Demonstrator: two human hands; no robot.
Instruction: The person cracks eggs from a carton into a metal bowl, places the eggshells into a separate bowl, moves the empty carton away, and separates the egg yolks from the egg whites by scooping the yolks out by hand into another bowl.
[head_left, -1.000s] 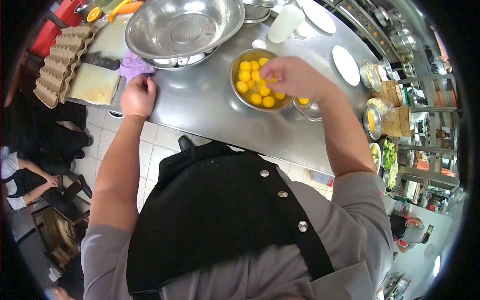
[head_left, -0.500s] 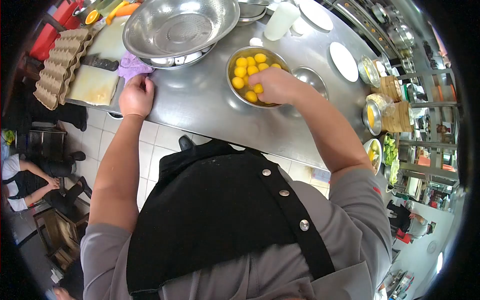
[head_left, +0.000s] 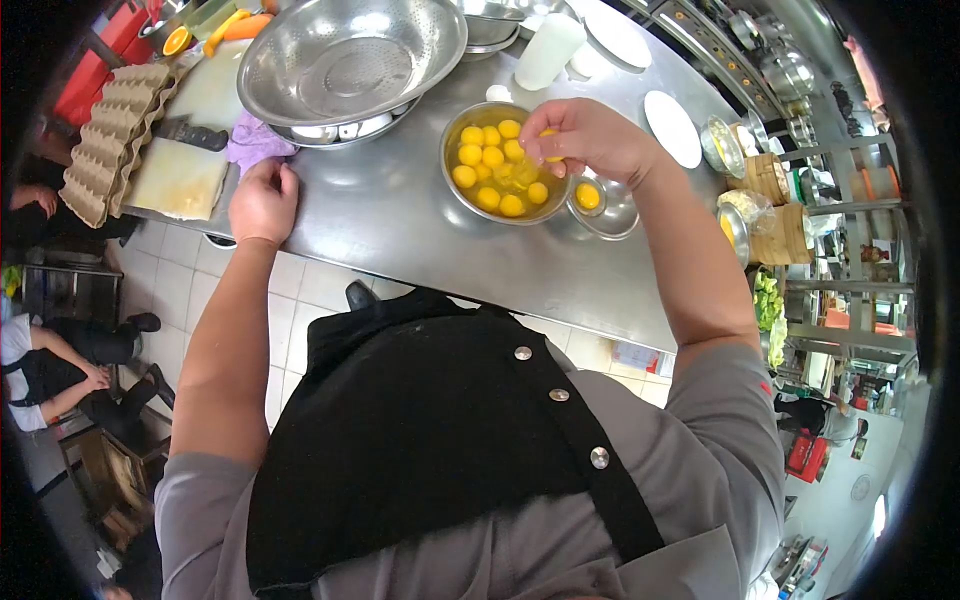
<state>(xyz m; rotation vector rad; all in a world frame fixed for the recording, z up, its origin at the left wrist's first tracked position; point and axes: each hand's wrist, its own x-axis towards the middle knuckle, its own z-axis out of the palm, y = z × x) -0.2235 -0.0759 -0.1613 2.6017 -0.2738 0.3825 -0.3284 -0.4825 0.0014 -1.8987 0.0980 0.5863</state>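
A steel bowl (head_left: 449, 190) holds many raw egg yolks (head_left: 492, 157) in clear egg white. Above its right rim my right hand (head_left: 598, 140) is closed in a pinch, with a yellow egg yolk (head_left: 549, 143) showing between the fingers. Beneath that hand stands a smaller steel bowl (head_left: 622, 215) with a single yolk (head_left: 588, 196) in it. My left hand (head_left: 263, 205) rests as a fist on the counter's front edge, up against a purple cloth (head_left: 258, 138); its fingertips are hidden.
A perforated steel colander (head_left: 350, 60) sits over a basin with eggs (head_left: 365, 126). Left are a knife (head_left: 192, 133) on cutting boards (head_left: 180, 180) and egg trays (head_left: 110, 140). A white container (head_left: 550, 52) and white plates (head_left: 672, 130) stand behind. A seated person (head_left: 80, 365) is at far left.
My right hand has risen out of the yolk bowl and shifted right, an egg yolk in its fingers. The smaller bowl's yolk is now visible. My left hand stays at the counter edge.
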